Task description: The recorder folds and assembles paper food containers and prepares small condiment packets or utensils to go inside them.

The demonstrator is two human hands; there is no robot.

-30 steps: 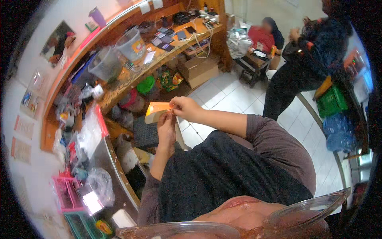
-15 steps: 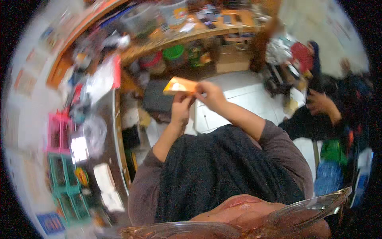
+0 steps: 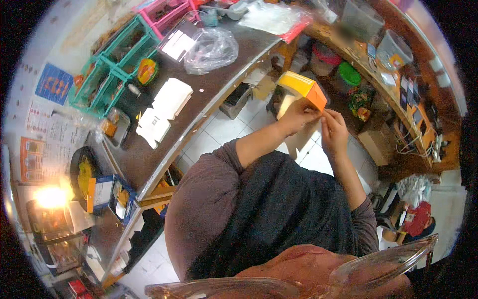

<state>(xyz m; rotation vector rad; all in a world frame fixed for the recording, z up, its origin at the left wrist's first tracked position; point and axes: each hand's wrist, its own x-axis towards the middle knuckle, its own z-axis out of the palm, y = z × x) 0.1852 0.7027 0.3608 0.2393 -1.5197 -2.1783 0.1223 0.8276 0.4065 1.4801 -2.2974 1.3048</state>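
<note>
The biggest thing here is the long dark counter (image 3: 164,144), which curves along the person's left side. It carries lots of stuff so that it stays close by. A second wooden counter (image 3: 398,94) runs along the far wall, full of small things.

On the dark counter stand green baskets (image 3: 107,74) and a pink basket (image 3: 167,12), side by side at the wall edge. Next to them lies a crumpled clear plastic bag (image 3: 211,47). Nearer the middle lie flat white boxes (image 3: 164,112), not yet opened up, spread where a hand can get them.

Below the far counter sit a green tub (image 3: 348,77) and a brown cardboard box (image 3: 376,147) on the white floor tiles (image 3: 224,132).

The small orange box (image 3: 302,89) is up in the air in front of the person, over the floor, between the two counters. It looks held high so the eyes can see it well.

The left hand (image 3: 297,114) grips the box from below, with its fingers closed on the pale flap. That keeps the box steady. The right hand (image 3: 334,130) pinches the orange corner just beside the left hand. Both hands touch the box, and they nearly touch each other.
</note>
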